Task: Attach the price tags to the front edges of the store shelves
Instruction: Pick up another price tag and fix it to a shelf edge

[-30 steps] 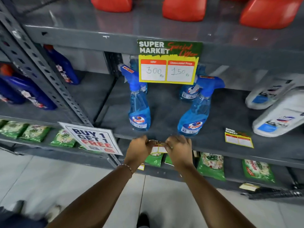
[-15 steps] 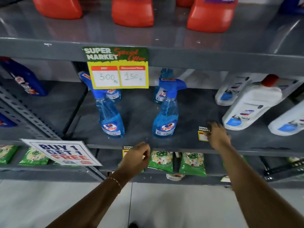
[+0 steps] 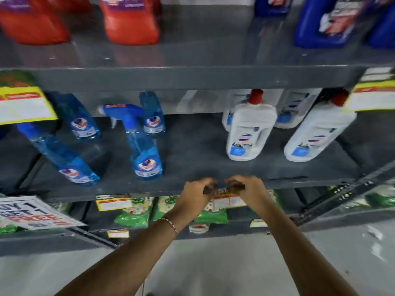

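Observation:
A small yellow and red price tag [image 3: 228, 201] hangs at the front edge of the middle grey shelf [image 3: 136, 192]. My left hand [image 3: 195, 198] and my right hand [image 3: 249, 190] pinch its top corners side by side, pressing it against the edge. Another small price tag [image 3: 113, 203] is fixed on the same edge to the left. Two big yellow price tags hang from the upper shelf's edge, one at the far left [image 3: 24, 105] and one at the far right [image 3: 373, 90]. The picture is blurred by motion.
Blue spray bottles [image 3: 143, 144] and white bottles with red caps [image 3: 249, 129] stand on the middle shelf. Orange jugs [image 3: 130, 20] and blue jugs [image 3: 329, 20] fill the top shelf. Green packets [image 3: 134, 212] lie on the lower shelf. A "buy 1 get 1 free" sign [image 3: 36, 212] sticks out at left.
My right hand picked the small tag off the shelf top and brought it to the front edge. My left hand left the first tag and joined it. The view shifted right.

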`<state>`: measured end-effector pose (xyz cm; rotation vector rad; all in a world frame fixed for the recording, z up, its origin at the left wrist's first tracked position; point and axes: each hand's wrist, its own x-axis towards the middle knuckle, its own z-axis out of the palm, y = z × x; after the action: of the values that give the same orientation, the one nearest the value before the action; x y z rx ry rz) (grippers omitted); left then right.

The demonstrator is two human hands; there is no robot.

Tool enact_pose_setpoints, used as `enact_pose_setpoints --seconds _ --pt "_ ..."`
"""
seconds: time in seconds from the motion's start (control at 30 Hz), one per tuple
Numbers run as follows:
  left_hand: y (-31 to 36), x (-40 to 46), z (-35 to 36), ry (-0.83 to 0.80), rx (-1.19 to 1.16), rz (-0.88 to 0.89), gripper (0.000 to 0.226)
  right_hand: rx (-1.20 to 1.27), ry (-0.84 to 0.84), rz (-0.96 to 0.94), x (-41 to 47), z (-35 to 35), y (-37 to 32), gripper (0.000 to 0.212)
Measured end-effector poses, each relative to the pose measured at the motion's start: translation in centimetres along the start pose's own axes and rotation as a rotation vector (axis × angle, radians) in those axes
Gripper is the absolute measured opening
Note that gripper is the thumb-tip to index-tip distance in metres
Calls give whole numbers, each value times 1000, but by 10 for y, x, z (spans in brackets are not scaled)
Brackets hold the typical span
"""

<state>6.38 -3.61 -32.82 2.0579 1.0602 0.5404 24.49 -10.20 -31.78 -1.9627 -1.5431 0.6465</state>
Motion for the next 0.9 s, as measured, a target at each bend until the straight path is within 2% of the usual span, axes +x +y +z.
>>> enact_pose_setpoints --seconds 0.1,0.2,0.37,0.53,0.63,0.73,0.9 --pt "34 12 56 -60 39 -14 14 35 87 64 -25 -31 51 28" --pt "68 23 105 -43 43 -4 13 3 164 163 -39 -63 100 11" --pt "91 40 156 -51 79 -48 12 -1 203 214 -41 -78 152 11" --pt "98 58 166 -41 145 -56 9 -43 259 150 -34 -78 165 7" --pt "102 64 169 -42 221 -28 16 -125 283 83 -30 -78 167 11" --pt "107 66 170 -86 382 33 19 -226 333 22 -30 -80 174 26" --pt "100 63 154 -112 703 198 11 -422 418 105 -35 -97 175 16"
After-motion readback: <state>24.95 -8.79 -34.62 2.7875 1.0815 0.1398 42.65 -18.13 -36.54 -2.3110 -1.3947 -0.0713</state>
